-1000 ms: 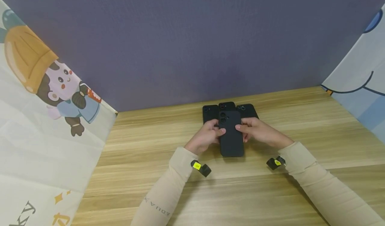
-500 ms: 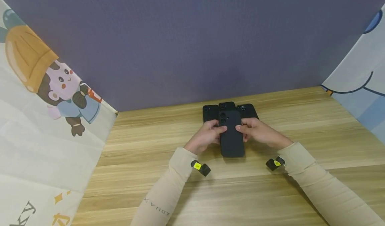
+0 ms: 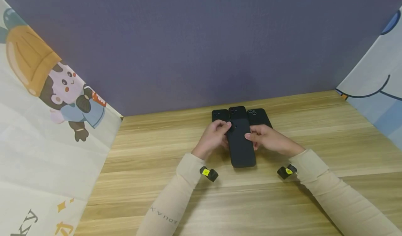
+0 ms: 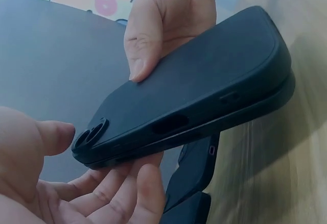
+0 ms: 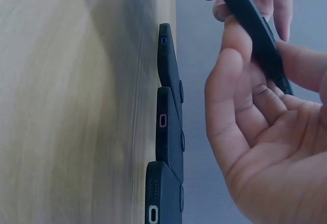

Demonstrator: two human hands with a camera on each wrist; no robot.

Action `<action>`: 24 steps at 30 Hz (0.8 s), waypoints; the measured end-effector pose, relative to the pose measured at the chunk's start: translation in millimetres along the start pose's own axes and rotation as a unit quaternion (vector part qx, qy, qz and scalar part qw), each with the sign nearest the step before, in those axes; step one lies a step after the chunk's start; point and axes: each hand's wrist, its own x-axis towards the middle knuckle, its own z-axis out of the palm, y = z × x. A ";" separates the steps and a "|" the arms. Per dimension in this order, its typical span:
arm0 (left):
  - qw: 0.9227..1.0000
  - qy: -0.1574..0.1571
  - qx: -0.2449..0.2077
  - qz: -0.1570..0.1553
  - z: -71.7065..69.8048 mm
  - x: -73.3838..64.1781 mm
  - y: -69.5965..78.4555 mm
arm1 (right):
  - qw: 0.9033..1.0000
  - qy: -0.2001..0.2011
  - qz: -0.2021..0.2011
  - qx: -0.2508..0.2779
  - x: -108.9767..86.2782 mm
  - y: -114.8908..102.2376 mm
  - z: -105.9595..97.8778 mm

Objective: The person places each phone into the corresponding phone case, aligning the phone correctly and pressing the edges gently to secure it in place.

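Observation:
Both hands hold a black phone (image 3: 242,149) above the table, its back facing up. My left hand (image 3: 211,138) is at the camera end, thumb by the lenses and fingers underneath. My right hand (image 3: 270,138) pinches the right edge, its thumb on the back. In the left wrist view, the held phone (image 4: 199,71) shows two dark layers along its side with a narrow gap; whether these are phone and case cannot be told. Behind it lie three black phones: a left one (image 3: 220,114), a middle one (image 3: 238,112) and a right one (image 3: 259,116).
The wood-grain table (image 3: 150,159) runs back to a grey-purple panel (image 3: 201,47). Cartoon-printed sheets stand at the left (image 3: 37,131) and right (image 3: 373,68). In the right wrist view, the three phones lie side by side.
The held phone has moved slightly toward the person, uncovering more of the middle phone behind. My left thumb has slid off the back to the camera-end edge, now covering the lenses.

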 end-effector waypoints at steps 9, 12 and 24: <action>0.998 0.031 0.042 0.029 -2.6 -0.4 -1.2 | 1.000 -0.003 0.002 0.000 0.2 -0.7 1.4; 0.998 0.037 0.047 0.034 -2.5 -0.4 -1.1 | 1.000 -0.004 0.000 0.002 0.4 -1.2 1.8; 0.988 0.074 0.122 0.057 0.6 0.9 -2.1 | 1.000 -0.013 -0.009 0.005 1.6 0.4 3.1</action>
